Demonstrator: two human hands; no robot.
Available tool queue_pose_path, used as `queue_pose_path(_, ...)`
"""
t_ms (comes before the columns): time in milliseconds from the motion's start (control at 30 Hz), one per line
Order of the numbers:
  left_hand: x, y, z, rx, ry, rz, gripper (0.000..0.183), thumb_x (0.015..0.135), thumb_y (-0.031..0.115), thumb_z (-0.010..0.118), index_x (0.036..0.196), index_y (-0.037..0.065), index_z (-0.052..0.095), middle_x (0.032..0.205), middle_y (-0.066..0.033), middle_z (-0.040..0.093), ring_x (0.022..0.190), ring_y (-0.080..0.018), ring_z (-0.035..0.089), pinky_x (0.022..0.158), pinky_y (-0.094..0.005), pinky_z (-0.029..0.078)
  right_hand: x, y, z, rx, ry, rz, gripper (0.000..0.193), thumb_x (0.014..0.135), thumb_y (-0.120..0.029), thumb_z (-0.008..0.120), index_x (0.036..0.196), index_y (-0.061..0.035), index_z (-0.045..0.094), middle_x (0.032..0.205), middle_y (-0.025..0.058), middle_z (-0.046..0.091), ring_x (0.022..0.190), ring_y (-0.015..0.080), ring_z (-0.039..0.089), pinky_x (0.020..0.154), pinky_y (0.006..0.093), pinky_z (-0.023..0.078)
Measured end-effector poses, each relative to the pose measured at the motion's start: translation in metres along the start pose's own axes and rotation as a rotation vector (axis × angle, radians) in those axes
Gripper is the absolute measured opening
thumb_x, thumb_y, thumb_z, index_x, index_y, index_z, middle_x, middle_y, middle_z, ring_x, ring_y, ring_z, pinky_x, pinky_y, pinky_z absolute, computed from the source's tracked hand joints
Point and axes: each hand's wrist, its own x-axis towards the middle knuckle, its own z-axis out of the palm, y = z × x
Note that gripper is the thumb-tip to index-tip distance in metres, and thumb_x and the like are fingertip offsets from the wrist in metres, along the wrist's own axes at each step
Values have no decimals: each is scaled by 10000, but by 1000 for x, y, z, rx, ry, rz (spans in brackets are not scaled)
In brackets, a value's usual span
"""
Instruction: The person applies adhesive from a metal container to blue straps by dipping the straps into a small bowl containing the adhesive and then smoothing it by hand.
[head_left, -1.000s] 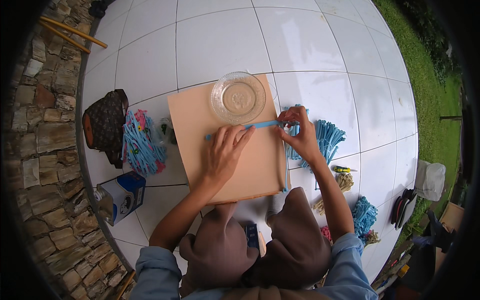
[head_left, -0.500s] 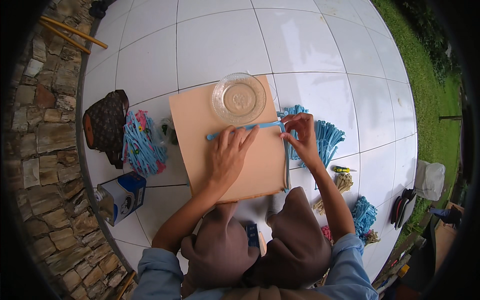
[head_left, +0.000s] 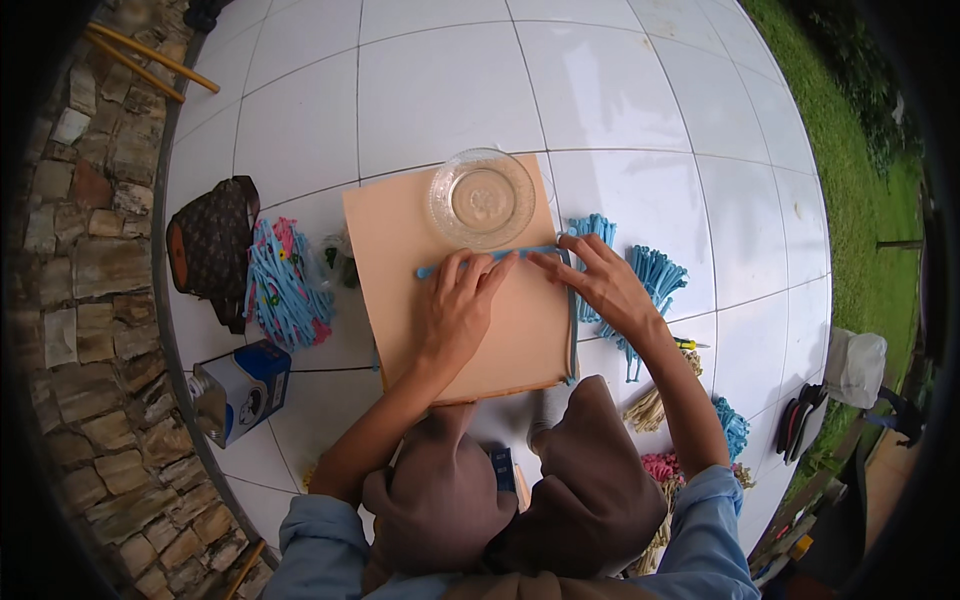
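Blue strip (head_left: 428,271): on board (head_left: 440,350), below glass plate (head_left: 482,198); middle hidden under fingers. Left hand (head_left: 460,305): fingertips on strip; grip cannot be told. Right hand (head_left: 605,285): at strip's right end; likewise uncertain. Tin (head_left: 262,392): blue label, pale figure, lettering illegible. Bag (head_left: 213,240): repeating motif. Screwdriver (head_left: 688,343): partly behind forearm.

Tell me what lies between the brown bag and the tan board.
In the head view, a pile of blue and pink strips, then a see-through item beside the board.
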Motion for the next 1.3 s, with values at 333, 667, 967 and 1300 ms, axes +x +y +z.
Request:
queue_pose_path(333, 1, 0, 0, -44, 4, 3, 486, 707, -21, 565, 1168, 134, 571, 964, -54, 492, 947, -257, 492, 829, -383, 430, 6, -1, -4, -2, -69, 2, 607, 718, -15, 588, 1278, -217, 470, 1092, 75, 486, 895, 233, 509, 827, 327, 476)
queue_pose_path(667, 1, -2, 3, -38, 35, -2, 482, 679, 8, 569, 1145, 131, 597, 958, -21, 501, 947, -218, 494, 789, -376, 438, 8, 1, -4, 26, -62, -13, 527, 749, -47, 594, 1243, -189, 475, 1075, 98, 497, 941, 248, 518, 797, 338, 487)
queue_pose_path(967, -7, -3, -2, -103, 56, 4, 452, 697, -7, 583, 1132, 114, 584, 1005, -38, 532, 962, -239, 499, 818, -379, 436, -3, 2, 15, 743, 92, 396, 520, 817, -4, 586, 1266, -69, 332, 1095, 119, 532, 874, 178, 558, 692, 284, 502)
queue_pose_path(1300, 9, 21, -88, -588, 179, -33, 126, 769, -29, 557, 864, 46, 590, 901, -80, 562, 888, -250, 557, 771, -366, 449, -24, -53, -68, 776, 364, 491, 402, 786, 82, 545, 1119, -22, 345, 865, 104, 593, 737, 175, 620, 631, 282, 528)
